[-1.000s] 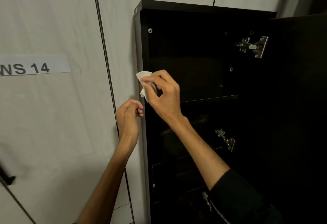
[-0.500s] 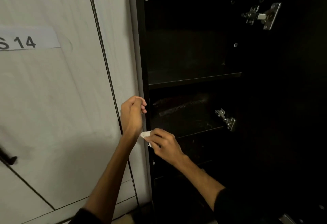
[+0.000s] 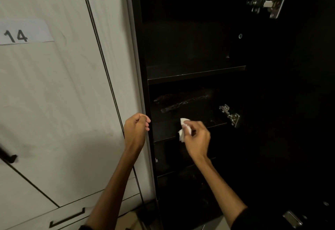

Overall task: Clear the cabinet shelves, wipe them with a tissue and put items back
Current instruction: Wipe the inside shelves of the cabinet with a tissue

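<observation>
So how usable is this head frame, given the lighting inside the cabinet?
Head view: cabinet interior heavily underexposed, shelf surfaces barely readable; white tissue and right hand stand out clearly; wide-angle bends the cabinet's edge; handle at far left blurred.

The black cabinet [image 3: 139, 48] is one, and inside it three shelf boards can be counted: an upper shelf [image 3: 195, 73], a middle shelf [image 3: 166, 131] below it and a lower shelf [image 3: 181, 170] under that; anything deeper is too dark to tell. On the cabinet's right side three metal hinges show: a top hinge [image 3: 268, 3], a middle hinge [image 3: 229, 115] and a bottom hinge [image 3: 292, 219]. Two hands are at the cabinet's front, the left hand [image 3: 136, 130] by its left edge and the right hand [image 3: 196, 137] at the middle shelf with one white tissue [image 3: 184, 130], and left of the cabinet are one paper label [image 3: 23, 32] and two dark handles, one [image 3: 8, 157] higher and one [image 3: 67, 217] lower.
</observation>
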